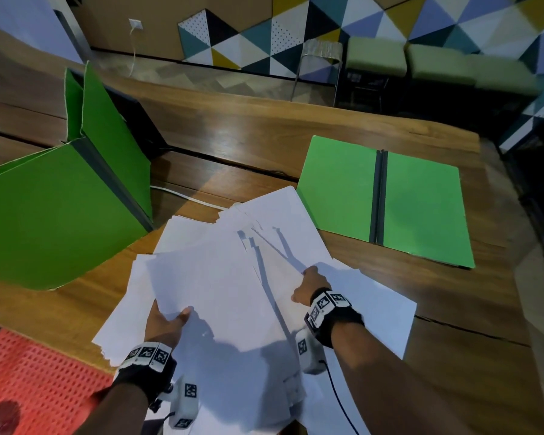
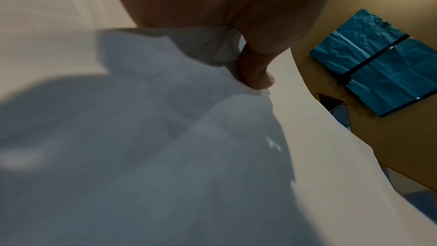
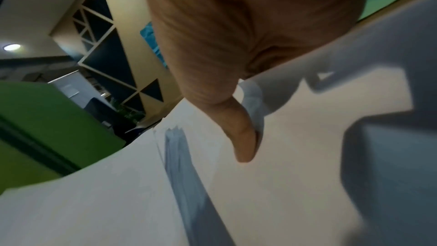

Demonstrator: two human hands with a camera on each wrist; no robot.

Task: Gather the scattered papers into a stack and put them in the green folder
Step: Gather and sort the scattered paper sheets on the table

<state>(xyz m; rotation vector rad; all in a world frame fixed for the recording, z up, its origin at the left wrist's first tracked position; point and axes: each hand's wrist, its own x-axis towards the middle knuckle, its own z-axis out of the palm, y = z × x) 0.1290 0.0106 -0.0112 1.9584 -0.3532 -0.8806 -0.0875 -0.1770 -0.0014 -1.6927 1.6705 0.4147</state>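
Spanning the whole scene, the wooden table carries every item. Two upright green partitions stand at the far left. The green folder is laid open and flat, forward and to the right of both hands, its dark spine running away from the viewer; the right hand is judged the nearer for reaching it. The white papers, still fanned and overlapping, are spread between the hands and touch the folder's near-left corner. The left hand pinches the near edge of several sheets, thumb on top. The right hand grips the right edge of the fan, thumb above, fingers hidden beneath. No legible writing is visible; only coded square markers on the wristbands.
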